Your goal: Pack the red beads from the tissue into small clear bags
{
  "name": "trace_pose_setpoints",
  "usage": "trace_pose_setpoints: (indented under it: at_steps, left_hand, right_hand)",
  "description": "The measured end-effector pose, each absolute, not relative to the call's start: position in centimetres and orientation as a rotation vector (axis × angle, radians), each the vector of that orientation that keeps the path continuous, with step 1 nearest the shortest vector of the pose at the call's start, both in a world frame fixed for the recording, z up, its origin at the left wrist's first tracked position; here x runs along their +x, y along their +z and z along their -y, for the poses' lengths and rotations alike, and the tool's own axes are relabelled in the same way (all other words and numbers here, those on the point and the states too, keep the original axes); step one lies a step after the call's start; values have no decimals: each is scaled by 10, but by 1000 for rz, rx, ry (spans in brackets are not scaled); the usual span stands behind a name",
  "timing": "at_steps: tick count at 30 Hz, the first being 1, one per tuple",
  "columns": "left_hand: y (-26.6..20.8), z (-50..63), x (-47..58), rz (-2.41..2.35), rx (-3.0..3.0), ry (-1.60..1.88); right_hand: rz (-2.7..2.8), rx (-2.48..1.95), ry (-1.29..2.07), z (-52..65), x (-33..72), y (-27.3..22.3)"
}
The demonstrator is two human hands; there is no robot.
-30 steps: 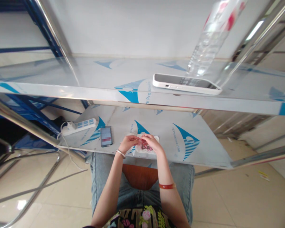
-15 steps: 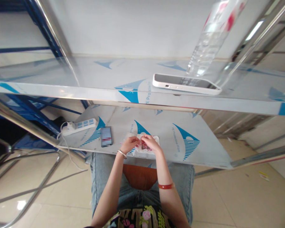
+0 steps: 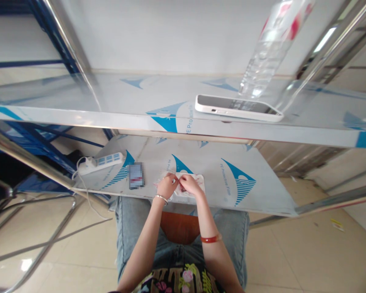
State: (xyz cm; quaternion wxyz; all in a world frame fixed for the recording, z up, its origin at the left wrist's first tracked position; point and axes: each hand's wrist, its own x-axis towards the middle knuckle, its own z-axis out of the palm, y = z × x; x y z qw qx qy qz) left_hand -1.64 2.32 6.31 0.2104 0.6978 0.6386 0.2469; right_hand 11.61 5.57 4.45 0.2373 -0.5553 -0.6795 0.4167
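Observation:
My left hand (image 3: 167, 185) and my right hand (image 3: 189, 184) meet over a small white tray (image 3: 200, 180) on the lower metal shelf. Fingers on both hands are curled and pinched close together, the fingertips touching or nearly so. Whatever sits between them is too small to make out. Small dark red pieces (image 3: 183, 189) lie in the tray, partly hidden under my right hand. Some clear, pinkish plastic-like material (image 3: 156, 185) shows just left of my left hand.
A dark phone-like device (image 3: 136, 176) lies left on the lower shelf (image 3: 210, 156), near a white power strip (image 3: 105, 161) with a cable. Above, the upper shelf's edge (image 3: 116, 118) juts out, bearing a white-cased phone (image 3: 238, 109) and a clear water bottle (image 3: 262, 57).
My left hand has turned over, its back now facing up, and moved slightly right. My right hand has shifted a little left, and the fingertips are closer together.

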Motion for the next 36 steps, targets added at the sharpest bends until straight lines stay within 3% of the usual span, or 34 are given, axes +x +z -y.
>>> trace_pose_setpoints:
  at_steps: [8, 20, 36]
  left_hand:
    - [72, -18, -7, -1978, 1976, 621]
    - [68, -22, -20, -1945, 1895, 860]
    - [60, -25, -26, -1895, 2075, 528]
  right_hand:
    - [1898, -1659, 867, -51, 113, 53]
    - [1813, -1588, 965, -50, 112, 52]
    - [1880, -1433, 937, -40, 107, 68]
